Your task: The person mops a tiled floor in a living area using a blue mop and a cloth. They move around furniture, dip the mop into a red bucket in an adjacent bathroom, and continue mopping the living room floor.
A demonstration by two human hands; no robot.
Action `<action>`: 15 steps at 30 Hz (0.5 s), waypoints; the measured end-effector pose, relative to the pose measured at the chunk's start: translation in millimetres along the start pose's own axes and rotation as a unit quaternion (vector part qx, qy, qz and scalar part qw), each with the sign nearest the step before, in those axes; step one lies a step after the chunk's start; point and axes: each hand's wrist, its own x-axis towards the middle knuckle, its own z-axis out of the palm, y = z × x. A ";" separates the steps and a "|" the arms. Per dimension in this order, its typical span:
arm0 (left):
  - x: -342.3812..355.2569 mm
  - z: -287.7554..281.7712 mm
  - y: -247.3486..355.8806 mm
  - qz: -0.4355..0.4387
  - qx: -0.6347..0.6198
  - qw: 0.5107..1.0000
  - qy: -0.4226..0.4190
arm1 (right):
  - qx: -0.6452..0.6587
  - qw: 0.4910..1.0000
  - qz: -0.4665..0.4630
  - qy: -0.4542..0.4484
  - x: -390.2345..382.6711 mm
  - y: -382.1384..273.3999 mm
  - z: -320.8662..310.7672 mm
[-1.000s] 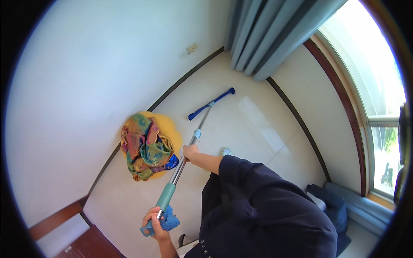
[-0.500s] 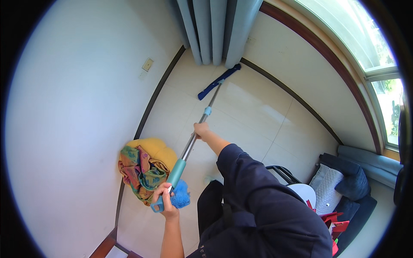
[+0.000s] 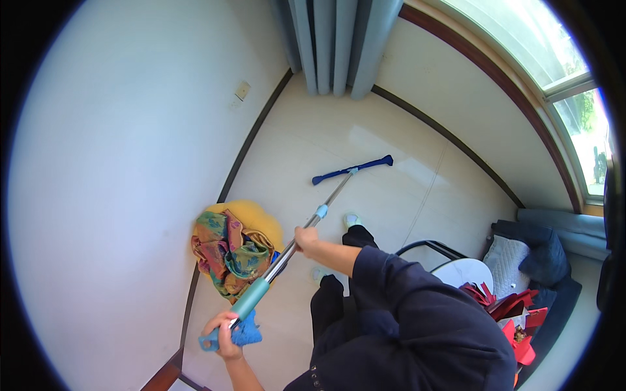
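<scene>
A flat mop [image 3: 336, 192] slants across the floor, with a steel pole, a green grip and a dark-blue pad [image 3: 352, 171] lying on the tiles. My left hand [image 3: 225, 335] is closed round the handle near its light-blue looped end. Further down the pole, my right hand [image 3: 305, 240] wraps the steel part just above a light-blue collar. A fluffy bright-blue cloth-like thing [image 3: 247, 331] shows beside my left hand, below the handle; whether that hand also holds it I cannot tell.
A yellow pouf [image 3: 251, 216] bearing colourful patterned fabric [image 3: 228, 257] stands by the left wall. Grey curtains [image 3: 339, 45] hang in the far corner. To the right are a round white-topped table [image 3: 464, 272], red wrapping [image 3: 521, 313] and a dark sofa with cushions [image 3: 546, 264].
The mop pad has come back from the curtain corner toward me and turned more crosswise. My left hand has moved left and nearer; my right hand has come slightly nearer. My feet now show.
</scene>
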 end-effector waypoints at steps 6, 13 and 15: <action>-23.2 -21.8 -12.9 -0.001 -0.017 0.994 0.108 | -0.045 0.993 -0.084 -0.069 -27.5 -15.4 55.8; 23.2 102.4 -64.4 -0.002 -0.011 0.992 0.122 | -0.190 0.964 -0.164 -0.085 34.1 -143.2 64.0; 42.7 144.2 -77.7 -0.022 -0.019 0.991 0.129 | -0.178 0.970 -0.140 -0.086 62.6 -179.5 49.5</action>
